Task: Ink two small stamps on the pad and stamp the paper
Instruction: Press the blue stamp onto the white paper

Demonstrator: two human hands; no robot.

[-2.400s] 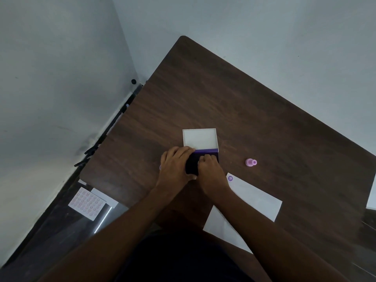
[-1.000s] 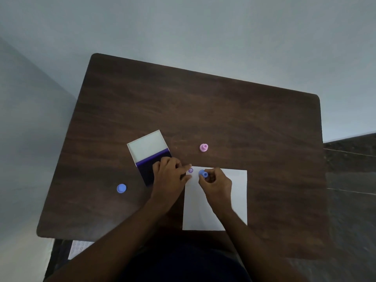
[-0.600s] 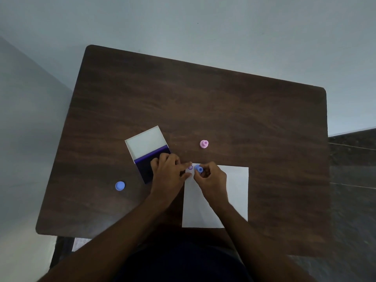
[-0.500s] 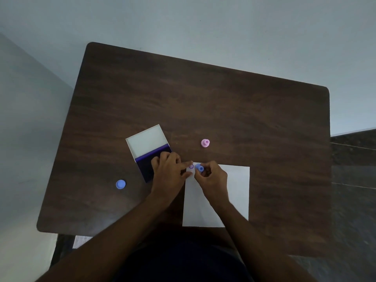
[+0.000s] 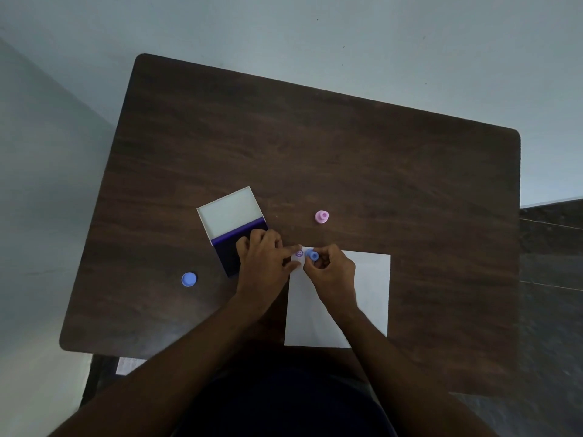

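My right hand (image 5: 331,272) pinches a small blue stamp (image 5: 312,255) upright on the top left corner of the white paper (image 5: 369,288). Just left of the stamp sits a purple print (image 5: 299,253). My left hand (image 5: 263,266) lies over the near end of the open purple ink pad (image 5: 230,253), its fingertips pressing the paper's corner beside the print. The pad's white lid (image 5: 230,212) is folded back. A pink stamp (image 5: 321,217) stands on the table beyond the paper.
A blue cap (image 5: 189,279) lies on the dark wooden table (image 5: 315,146) at the left, near the front edge. Walls close in behind and to the left. A white sheet (image 5: 129,364) shows on the floor under the table's front left corner.
My right hand carried the blue stamp from the ink pad to the paper's top left corner beside the purple print. In the last half second the hands have barely moved.
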